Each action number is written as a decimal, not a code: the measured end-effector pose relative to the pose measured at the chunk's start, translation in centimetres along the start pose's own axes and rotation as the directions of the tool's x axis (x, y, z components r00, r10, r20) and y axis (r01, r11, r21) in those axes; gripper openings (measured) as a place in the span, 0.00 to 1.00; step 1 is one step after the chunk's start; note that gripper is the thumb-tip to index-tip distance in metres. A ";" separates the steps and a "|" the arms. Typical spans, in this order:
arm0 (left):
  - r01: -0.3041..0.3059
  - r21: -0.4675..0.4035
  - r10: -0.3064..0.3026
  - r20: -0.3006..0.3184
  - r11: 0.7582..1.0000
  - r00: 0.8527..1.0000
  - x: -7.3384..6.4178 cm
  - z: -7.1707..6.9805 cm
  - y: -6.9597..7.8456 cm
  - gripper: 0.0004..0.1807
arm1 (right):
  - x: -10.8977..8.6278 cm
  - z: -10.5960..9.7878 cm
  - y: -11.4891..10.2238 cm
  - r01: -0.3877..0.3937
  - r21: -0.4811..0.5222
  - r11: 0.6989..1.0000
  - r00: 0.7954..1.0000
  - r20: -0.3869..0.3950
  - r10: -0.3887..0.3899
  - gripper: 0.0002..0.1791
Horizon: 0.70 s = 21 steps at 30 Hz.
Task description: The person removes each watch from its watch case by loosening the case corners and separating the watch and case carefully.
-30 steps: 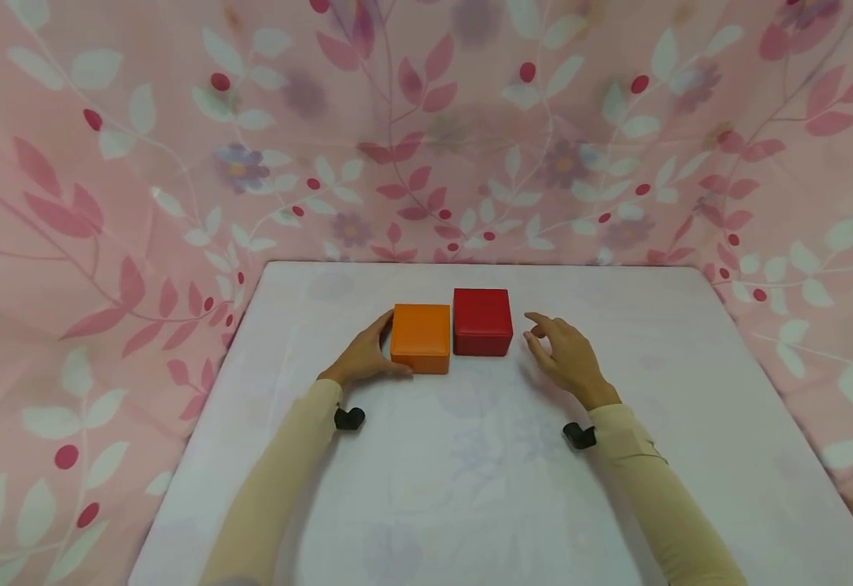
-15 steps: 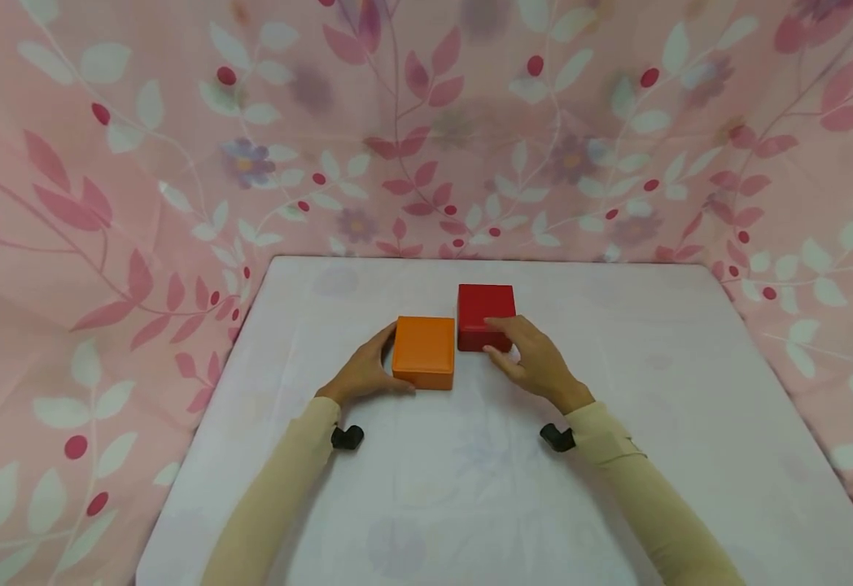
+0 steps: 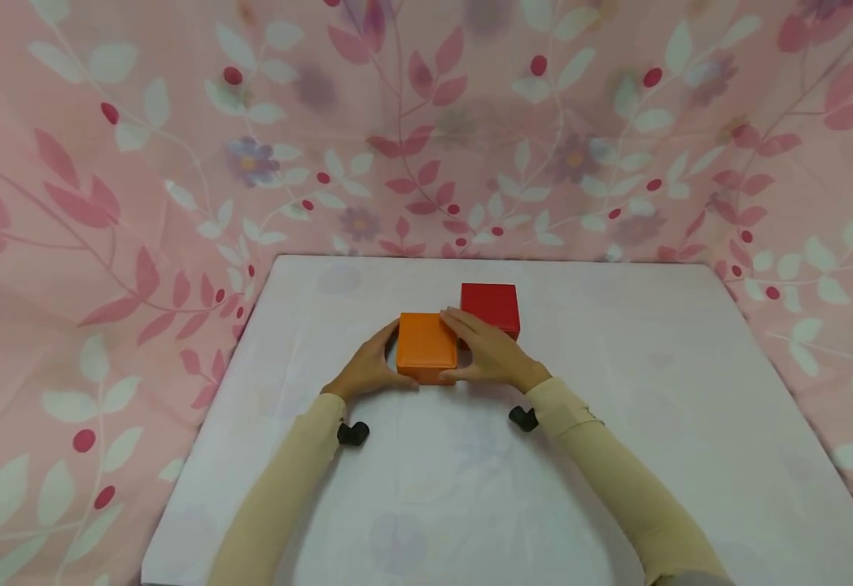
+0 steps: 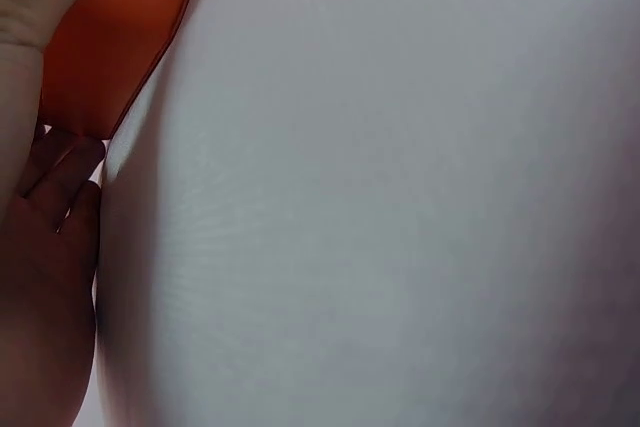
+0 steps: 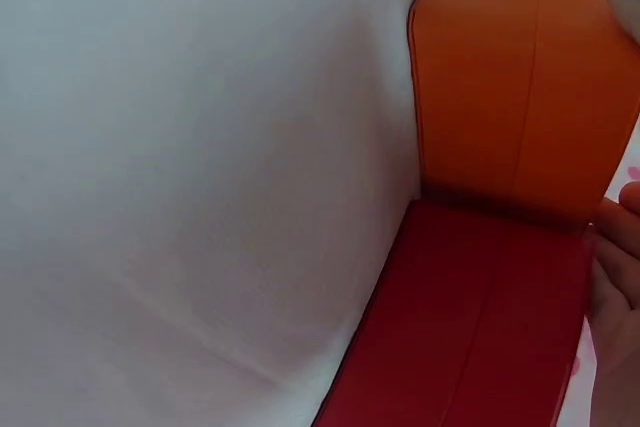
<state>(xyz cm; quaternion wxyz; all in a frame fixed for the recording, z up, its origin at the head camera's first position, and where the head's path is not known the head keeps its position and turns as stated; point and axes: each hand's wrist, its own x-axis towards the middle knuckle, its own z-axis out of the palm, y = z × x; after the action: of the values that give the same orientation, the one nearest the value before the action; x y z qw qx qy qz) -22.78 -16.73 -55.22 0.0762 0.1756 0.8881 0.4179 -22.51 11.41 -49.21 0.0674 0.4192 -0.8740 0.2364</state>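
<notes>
holding an orange box (image 3: pixel 426 343) from both sides

the left hand (image 3: pixel 365 366) grips its left side, thumb in front; the right hand (image 3: pixel 494 352) grips its right side, fingers toward the far corner. the box stands on a white table (image 3: pixel 397 496), with a red box (image 3: pixel 490 303) just beyond it to the right. beige sleeves (image 3: pixel 276 488) cover the arms, and pink floral cloth (image 3: pixel 426 122) rises behind the table.

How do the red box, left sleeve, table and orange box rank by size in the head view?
Largest: table
Left sleeve
Orange box and red box: too alike to rank; the right hand partly hides the farther, red one.
</notes>
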 end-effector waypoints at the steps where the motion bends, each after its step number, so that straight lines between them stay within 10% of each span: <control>1: -0.002 -0.002 0.002 0.000 1.000 1.000 0.1 0.0 0.1 0.72 | 0.2 0.0 0.2 -0.008 0.003 1.000 1.000 0.010 0.008 0.55; 21: 0.003 -0.018 -0.003 0.011 1.000 1.000 0.7 -0.2 0.0 0.73 | 0.6 0.0 3.1 0.025 -0.010 1.000 0.999 0.049 -0.024 0.59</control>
<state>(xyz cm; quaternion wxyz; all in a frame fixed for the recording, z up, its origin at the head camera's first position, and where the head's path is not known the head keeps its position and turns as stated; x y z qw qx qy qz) -23.45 -16.56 -55.09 0.0831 0.1760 0.8841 0.4249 -25.21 12.63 -50.17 0.0514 0.4351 -0.8714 0.2206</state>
